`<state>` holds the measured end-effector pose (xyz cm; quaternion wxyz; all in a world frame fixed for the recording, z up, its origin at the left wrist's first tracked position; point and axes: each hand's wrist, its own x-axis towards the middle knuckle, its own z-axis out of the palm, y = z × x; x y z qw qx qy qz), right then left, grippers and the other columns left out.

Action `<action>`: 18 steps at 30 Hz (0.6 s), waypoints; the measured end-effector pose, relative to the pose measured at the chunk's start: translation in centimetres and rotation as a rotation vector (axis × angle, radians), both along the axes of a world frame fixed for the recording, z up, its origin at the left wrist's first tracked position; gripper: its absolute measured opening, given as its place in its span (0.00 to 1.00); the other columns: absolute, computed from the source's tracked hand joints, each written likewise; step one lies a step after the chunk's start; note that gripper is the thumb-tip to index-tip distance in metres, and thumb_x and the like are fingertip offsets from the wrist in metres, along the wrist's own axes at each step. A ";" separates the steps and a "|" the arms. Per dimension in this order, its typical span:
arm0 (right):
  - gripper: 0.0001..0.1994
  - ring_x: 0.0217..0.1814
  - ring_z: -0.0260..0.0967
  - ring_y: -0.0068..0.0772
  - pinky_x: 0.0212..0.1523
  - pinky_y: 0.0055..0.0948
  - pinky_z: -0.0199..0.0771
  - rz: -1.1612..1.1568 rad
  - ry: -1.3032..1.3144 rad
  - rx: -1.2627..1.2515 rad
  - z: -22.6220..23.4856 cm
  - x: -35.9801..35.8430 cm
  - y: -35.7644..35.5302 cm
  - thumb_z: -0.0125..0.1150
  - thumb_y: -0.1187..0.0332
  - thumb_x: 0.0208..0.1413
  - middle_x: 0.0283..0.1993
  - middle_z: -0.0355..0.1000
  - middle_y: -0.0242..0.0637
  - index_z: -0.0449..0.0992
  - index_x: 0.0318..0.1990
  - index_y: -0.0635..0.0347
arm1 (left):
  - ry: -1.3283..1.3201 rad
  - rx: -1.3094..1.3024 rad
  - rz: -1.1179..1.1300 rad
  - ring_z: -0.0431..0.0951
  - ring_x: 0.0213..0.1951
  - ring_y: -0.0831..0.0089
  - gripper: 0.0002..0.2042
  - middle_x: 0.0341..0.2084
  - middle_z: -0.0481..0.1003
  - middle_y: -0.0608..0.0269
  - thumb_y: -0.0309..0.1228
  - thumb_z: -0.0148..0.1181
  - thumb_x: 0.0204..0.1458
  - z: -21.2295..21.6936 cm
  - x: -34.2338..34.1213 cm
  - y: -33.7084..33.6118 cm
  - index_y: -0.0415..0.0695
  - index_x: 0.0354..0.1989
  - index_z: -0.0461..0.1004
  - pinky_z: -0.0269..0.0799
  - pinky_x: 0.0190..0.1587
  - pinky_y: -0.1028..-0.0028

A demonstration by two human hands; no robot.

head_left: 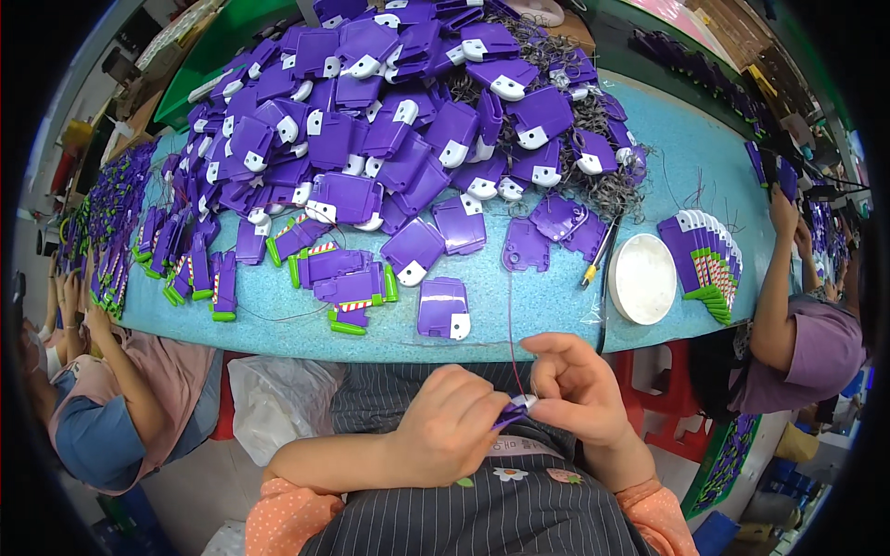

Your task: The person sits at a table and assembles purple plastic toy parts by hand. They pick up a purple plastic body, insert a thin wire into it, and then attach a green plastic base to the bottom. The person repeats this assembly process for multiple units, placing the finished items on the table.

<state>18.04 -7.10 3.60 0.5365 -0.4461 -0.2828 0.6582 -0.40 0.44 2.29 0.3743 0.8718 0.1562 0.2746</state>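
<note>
Over my lap, my left hand [450,422] is closed round a purple plastic piece with a white end [508,414]; most of it is hidden in my fingers. My right hand [589,389] is at the white end, its thumb and bent fingers drawn together there. What the right fingertips pinch is too small to make out. A thin dark red wire [511,324] runs from the table down to the held piece. Nearest on the table edge lies a flat purple shell with a white corner [443,308]. Purple pieces with round bosses [527,245] lie beyond the wire.
A large heap of purple-and-white shells [371,120] covers the back, beside tangled grey wires [603,190]. Purple, striped and green assemblies [338,278] lie left; more are fanned [703,264] right of a white round dish [642,278]. A yellow-tipped tool [590,272] lies nearby. People sit on both sides.
</note>
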 end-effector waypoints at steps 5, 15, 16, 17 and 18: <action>0.19 0.23 0.46 0.07 0.24 0.12 0.44 0.091 0.032 -0.126 0.6 -0.1 0.2 0.63 0.78 0.46 0.21 0.49 0.17 0.66 0.47 0.63 | -0.001 -0.189 -0.175 0.70 0.29 0.58 0.12 0.25 0.69 0.54 0.22 0.61 0.40 0.0 0.0 0.2 0.34 0.34 0.70 0.65 0.35 0.64; 0.16 0.37 0.66 0.25 0.38 0.25 0.67 -0.146 -0.834 0.313 0.1 2.4 -3.1 0.66 0.74 0.45 0.38 0.70 0.34 0.70 0.41 0.63 | 0.090 -0.424 -0.120 0.67 0.50 0.51 0.29 0.48 0.65 0.42 0.31 0.67 0.42 -0.3 0.0 2.5 0.33 0.51 0.60 0.61 0.53 0.58; 0.15 0.38 0.67 0.24 0.39 0.24 0.68 -0.414 -0.760 0.241 1.0 3.8 -3.6 0.66 0.75 0.45 0.38 0.70 0.35 0.69 0.41 0.63 | 0.122 -0.135 -0.098 0.61 0.56 0.46 0.40 0.53 0.60 0.41 0.37 0.71 0.37 -0.6 -0.5 3.4 0.32 0.56 0.53 0.54 0.58 0.53; 0.14 0.38 0.67 0.23 0.39 0.24 0.68 -0.681 -0.677 0.164 1.6 5.4 -4.0 0.65 0.75 0.46 0.39 0.70 0.35 0.69 0.40 0.63 | 0.226 0.114 -0.045 0.59 0.58 0.42 0.39 0.55 0.59 0.41 0.35 0.71 0.36 -0.2 -0.7 4.6 0.32 0.55 0.56 0.52 0.59 0.50; 0.12 0.36 0.65 0.21 0.36 0.20 0.66 -0.864 -0.850 0.235 2.0 8.2 -3.4 0.62 0.77 0.47 0.37 0.69 0.35 0.69 0.40 0.63 | 0.345 0.199 -0.061 0.58 0.58 0.43 0.37 0.56 0.59 0.41 0.34 0.70 0.35 -0.1 -0.8 5.7 0.32 0.54 0.58 0.51 0.60 0.49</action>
